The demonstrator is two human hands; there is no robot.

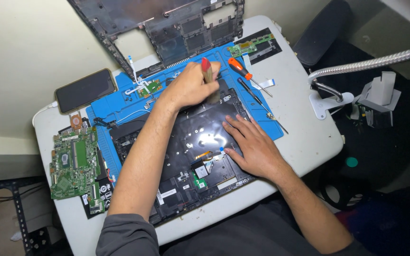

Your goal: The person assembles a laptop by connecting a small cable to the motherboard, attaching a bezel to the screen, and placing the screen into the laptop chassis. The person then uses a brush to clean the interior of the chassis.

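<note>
Black, stripped laptop base (186,156), keyboard side down with its inner frame, ribbon cables and small green boards exposed, lies across the blue silicone work mat (119,106) on the white table (304,137), right in front of the person. The left hand (191,85) is clenched round a wooden-handled brush with a red tip (208,76), bristles down at the far edge of the base; the brush head itself is blurred. The right hand (252,144) lies flat and released on the base's right side, steadying it. By the look of it the step in hand is dusting the inside of the chassis; the next strokes call for a light touch near the loose orange flex cable (204,155), with the flat hand keeping the base from sliding. An orange-handled screwdriver (243,71) and a thin black one (255,98) rest on the mat beyond the hands. A green motherboard (74,163) lies at the left edge, a dark phone (85,90) behind it, and the empty black bottom cover (176,23) leans at the back.
</note>
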